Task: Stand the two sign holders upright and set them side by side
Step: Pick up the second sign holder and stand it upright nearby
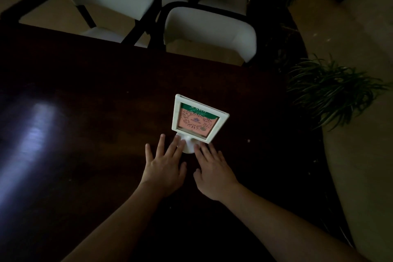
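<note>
Both hands lie flat and open on the dark worktop (85,91), gripping nothing. Left hand (164,168) has its fingers spread, and the tips of its longer fingers reach the round white base (188,144) of a sign holder (198,118); whether they press on the base or only rest against it is hard to tell in this dim light. Right hand (213,173) is just beside it, fingers together and pointing forward, their tips at the lower edge of the frame and the right side of the base.

That sign holder stands upright on its base near the middle of the worktop, a white frame around a pink and green card with a code pattern, its face turned toward the camera and slightly skewed. It looks settled and not leaning on either hand.

Only one frame can be made out. A second sign holder may stand directly behind this one, hidden by it, or it may lie somewhere in the dark; the view does not show which. So at least half the job appears done: one holder is up. Finding or confirming the other, and setting the pair side by side, is what seems left

Pale chairs (210,32) stand at the far edge, and a leafy plant (331,89) sits off to the right
</note>
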Available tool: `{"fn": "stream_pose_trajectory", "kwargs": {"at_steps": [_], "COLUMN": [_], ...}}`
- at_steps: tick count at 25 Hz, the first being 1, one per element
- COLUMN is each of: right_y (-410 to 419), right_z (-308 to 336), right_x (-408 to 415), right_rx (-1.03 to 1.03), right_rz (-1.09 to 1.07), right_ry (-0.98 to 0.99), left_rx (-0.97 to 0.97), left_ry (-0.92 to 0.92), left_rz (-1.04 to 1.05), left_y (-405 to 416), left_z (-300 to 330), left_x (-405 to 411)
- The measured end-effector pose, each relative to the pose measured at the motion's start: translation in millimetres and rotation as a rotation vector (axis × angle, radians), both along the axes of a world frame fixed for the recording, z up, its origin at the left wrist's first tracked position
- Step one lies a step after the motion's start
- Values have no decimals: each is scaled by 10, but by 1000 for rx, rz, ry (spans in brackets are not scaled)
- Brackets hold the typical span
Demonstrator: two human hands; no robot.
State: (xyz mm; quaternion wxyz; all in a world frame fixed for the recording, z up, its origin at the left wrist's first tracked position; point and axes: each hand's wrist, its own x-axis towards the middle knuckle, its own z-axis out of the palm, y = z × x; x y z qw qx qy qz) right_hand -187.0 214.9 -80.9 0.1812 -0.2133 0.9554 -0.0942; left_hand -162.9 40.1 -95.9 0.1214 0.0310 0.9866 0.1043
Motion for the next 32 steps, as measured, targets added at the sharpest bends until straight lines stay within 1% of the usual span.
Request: {"fn": "stream_pose_trajectory", "kwargs": {"at_steps": [5,13,21,32], "right_y": [-74,-386,-627,-969], "right_z": [32,71,74,159], "right_x": [86,436,799,1236], "right_rx": [18,6,-20,14], "right_rz": [5,7,84,217], "right_ry": [-8,-32,-46,-100], "left_rx": [7,-26,-41,-67], "left_ry": [-19,-56,-100,-169], "left_rz": [-18,-48,24,175], "left_y": [-92,-432,-630,-806], "left_z": [2,21,139,209], "left_x": [77,457,952,1659]}}
